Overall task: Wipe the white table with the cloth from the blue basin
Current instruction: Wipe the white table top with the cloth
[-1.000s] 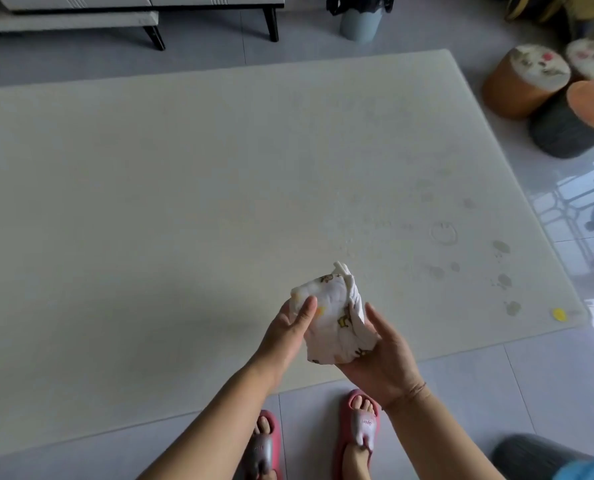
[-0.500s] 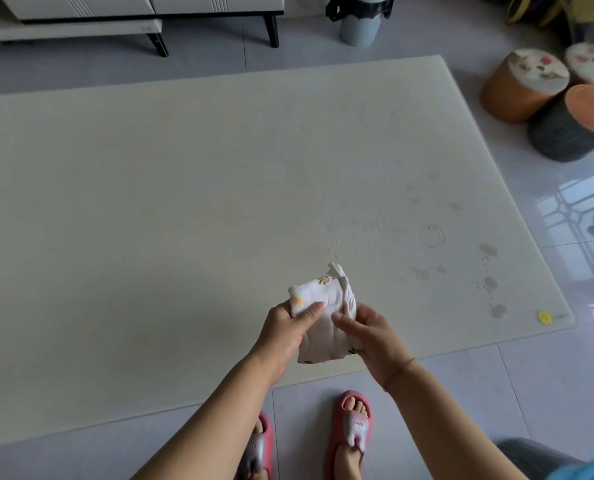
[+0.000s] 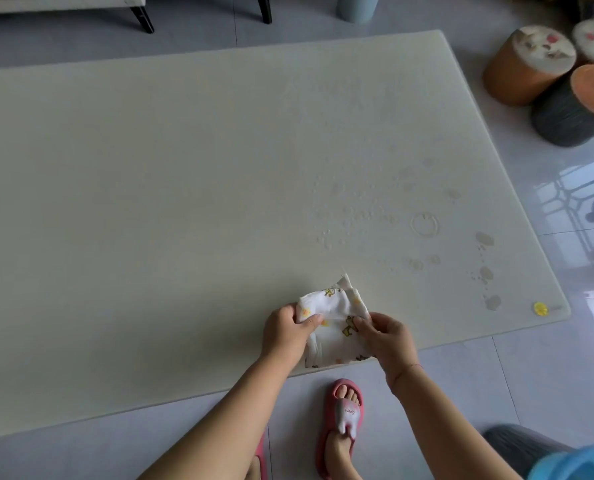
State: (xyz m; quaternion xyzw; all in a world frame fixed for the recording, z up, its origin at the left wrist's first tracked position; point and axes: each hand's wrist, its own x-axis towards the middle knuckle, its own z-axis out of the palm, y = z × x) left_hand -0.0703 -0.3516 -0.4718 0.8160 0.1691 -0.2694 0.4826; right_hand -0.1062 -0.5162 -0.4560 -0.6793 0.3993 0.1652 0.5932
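Left hand [image 3: 283,332] and right hand [image 3: 389,337] each have a pinching grip on 1 side of the printed cloth [image 3: 337,317], held at, perhaps touching, the table's [image 3: 150,202] near edge, a hold that suits folding it into a pad for the stains [image 3: 485,239] further right.

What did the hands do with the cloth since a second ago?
The right hand turned over from cupping under the cloth to pinching its right edge. The left hand curled its straight fingers to pinch the left edge, pulling it flatter. The cloth stays over the white table, and the stains remain unwiped.
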